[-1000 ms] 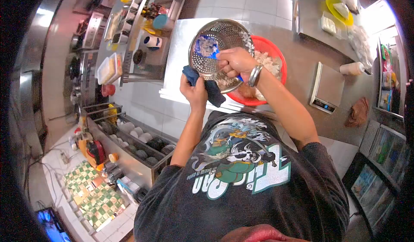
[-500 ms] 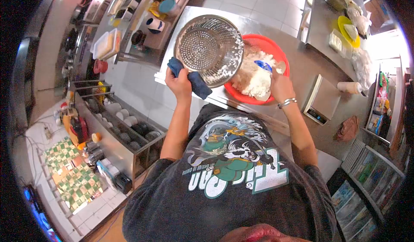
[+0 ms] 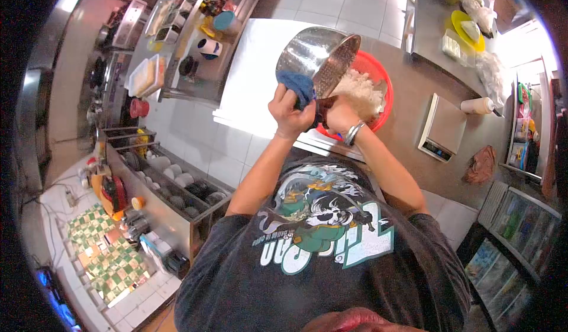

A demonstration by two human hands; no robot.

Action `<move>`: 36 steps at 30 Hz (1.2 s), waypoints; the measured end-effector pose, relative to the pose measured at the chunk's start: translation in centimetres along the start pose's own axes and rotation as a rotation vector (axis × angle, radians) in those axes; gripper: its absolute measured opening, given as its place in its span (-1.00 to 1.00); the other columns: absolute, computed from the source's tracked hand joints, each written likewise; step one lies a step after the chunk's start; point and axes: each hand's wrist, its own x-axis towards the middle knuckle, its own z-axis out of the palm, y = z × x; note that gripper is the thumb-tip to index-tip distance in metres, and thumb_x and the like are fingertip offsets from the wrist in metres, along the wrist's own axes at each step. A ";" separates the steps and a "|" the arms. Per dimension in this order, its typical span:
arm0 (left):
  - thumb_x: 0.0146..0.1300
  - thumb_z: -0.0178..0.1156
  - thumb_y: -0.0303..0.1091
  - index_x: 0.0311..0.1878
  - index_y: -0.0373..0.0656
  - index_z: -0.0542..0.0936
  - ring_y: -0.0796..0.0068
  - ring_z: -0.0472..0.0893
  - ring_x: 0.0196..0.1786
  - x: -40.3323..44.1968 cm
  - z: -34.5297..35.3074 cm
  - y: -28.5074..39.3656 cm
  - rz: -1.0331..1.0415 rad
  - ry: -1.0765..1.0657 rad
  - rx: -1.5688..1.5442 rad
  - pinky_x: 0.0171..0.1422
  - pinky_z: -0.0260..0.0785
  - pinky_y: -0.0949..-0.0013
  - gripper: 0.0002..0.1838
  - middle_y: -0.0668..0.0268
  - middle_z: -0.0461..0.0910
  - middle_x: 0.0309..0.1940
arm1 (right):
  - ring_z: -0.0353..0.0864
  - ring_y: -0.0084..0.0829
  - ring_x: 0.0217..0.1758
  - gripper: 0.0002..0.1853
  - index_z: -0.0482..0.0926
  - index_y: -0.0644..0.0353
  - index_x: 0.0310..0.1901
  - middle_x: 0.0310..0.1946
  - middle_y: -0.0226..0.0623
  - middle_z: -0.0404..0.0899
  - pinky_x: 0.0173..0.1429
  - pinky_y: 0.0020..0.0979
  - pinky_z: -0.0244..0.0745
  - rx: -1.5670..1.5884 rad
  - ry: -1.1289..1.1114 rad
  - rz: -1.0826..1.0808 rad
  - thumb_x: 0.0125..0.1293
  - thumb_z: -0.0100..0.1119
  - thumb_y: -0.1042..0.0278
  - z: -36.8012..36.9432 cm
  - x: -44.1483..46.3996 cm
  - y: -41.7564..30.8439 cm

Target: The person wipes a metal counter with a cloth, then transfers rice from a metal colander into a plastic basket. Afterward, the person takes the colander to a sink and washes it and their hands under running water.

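A perforated metal colander [image 3: 310, 51] is tilted on its side, its opening facing the red basket [image 3: 387, 104] of white rice [image 3: 358, 92]. Folded blue cloth [image 3: 297, 85] lies against the colander's near side, and my left hand [image 3: 290, 112] is closed on it, gripping the colander through it. My right hand [image 3: 343, 118] is closed near the colander's lower rim, over the basket's near left part. Only a bit of the blue tool shows below the right hand; its head is hidden. A metal bracelet is on the right wrist.
Basket and colander are over a metal table [image 3: 248, 65]. To the right are a scale [image 3: 439, 128], a bottle [image 3: 478, 106] and a brown cloth [image 3: 480, 165]. A rack of bowls [image 3: 171, 175] stands at lower left; a yellow plate [image 3: 468, 30] is at upper right.
The colander has gone from facing up to tilted sideways toward the basket. My left hand moved right with it. My right hand left the rice and came left, close to my left hand.
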 end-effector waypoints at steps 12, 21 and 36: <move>-0.03 0.16 -0.63 -0.21 -0.28 0.56 0.49 0.49 -0.16 -3.6 -3.4 -2.3 -0.436 0.207 -0.198 0.01 0.37 0.40 -0.76 0.34 0.54 -0.24 | 0.32 -0.62 -0.64 -0.83 0.54 0.17 -0.06 -0.59 -0.41 0.39 -0.62 -0.50 0.22 1.097 0.099 0.342 0.40 0.13 0.32 -6.1 -4.9 -2.7; 0.05 0.11 -0.56 -0.36 -0.30 0.50 0.45 0.45 -0.37 -5.2 -15.8 -12.6 -0.707 0.400 0.058 -0.26 0.34 0.37 -0.94 0.33 0.50 -0.42 | 0.61 0.15 -0.34 -0.53 0.44 0.20 0.28 -0.39 0.11 0.62 -0.23 0.06 0.49 -0.374 0.424 0.322 0.32 -0.02 0.38 -2.2 -6.2 3.1; 0.06 0.15 -0.39 -0.35 -0.13 0.48 0.34 0.54 -0.30 -13.0 -45.3 -21.4 -1.229 1.138 -0.492 -0.16 0.45 0.31 -0.90 0.32 0.47 -0.36 | 0.68 0.11 -0.19 -0.69 0.67 0.22 -0.14 -0.30 0.15 0.66 -0.03 -0.01 0.55 -0.730 0.077 0.711 0.18 0.18 0.20 2.4 4.5 10.4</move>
